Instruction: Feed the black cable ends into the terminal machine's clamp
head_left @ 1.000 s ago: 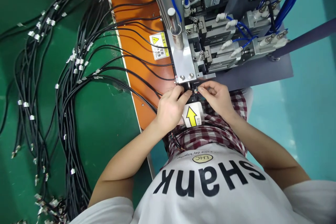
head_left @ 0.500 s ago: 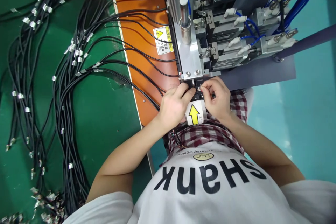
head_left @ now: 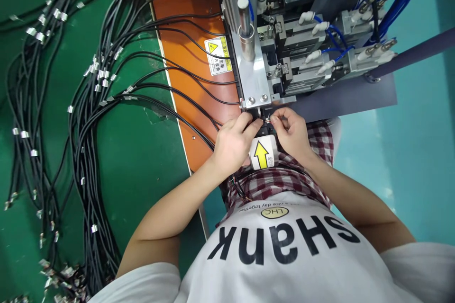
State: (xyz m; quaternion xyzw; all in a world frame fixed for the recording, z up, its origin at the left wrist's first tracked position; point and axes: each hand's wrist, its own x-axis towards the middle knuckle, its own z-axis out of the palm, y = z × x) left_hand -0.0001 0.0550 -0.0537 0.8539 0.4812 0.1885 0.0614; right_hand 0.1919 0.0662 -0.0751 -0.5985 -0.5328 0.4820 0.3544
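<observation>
Mostly hidden by fingers, a thin wire end (head_left: 267, 119) is pinched by the right hand (head_left: 290, 135) at a black metal jig (head_left: 266, 131), while the left hand (head_left: 232, 144) curls closed on something unclear, above a white yellow-arrow label (head_left: 261, 153).

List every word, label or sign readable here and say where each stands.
"Shank": large black print on the white T-shirt.
"LHC": in the oval logo on the shirt.
"a nice day together": small print above the logo, its start cut off.
Warning sticker: yellow triangle; text too small to read.
Yellow-arrow label: small text unreadable.
</observation>
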